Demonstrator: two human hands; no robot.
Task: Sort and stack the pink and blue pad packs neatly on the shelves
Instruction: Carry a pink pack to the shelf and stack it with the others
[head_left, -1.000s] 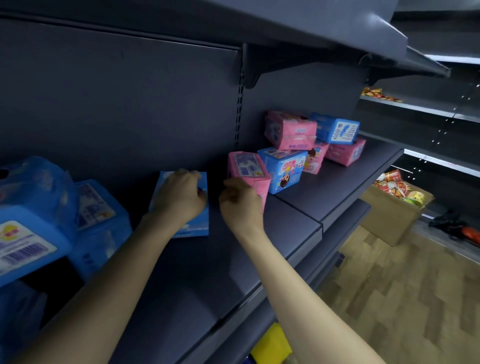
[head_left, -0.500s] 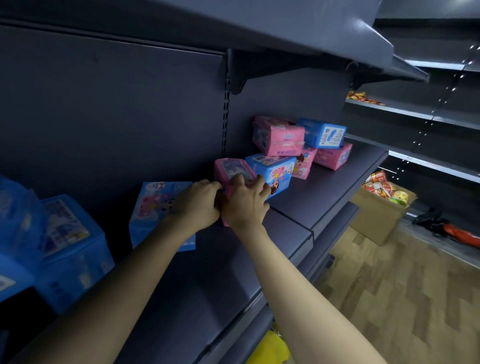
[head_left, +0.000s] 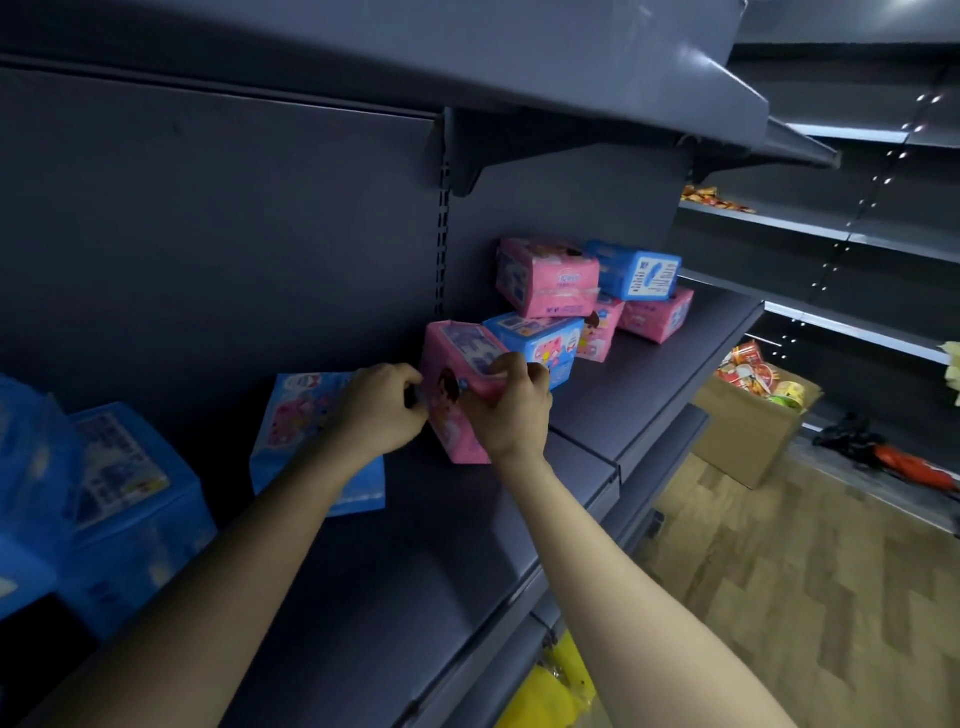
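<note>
We are gripping the tilted pink pack (head_left: 453, 358) with our right hand (head_left: 511, 410) | our left hand (head_left: 376, 410) is curling round its left edge

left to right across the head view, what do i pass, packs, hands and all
large blue packs → flat blue pack → left hand → held pink pack → right hand → pink pack atop the pile → blue pack atop the pile → cardboard box
</note>
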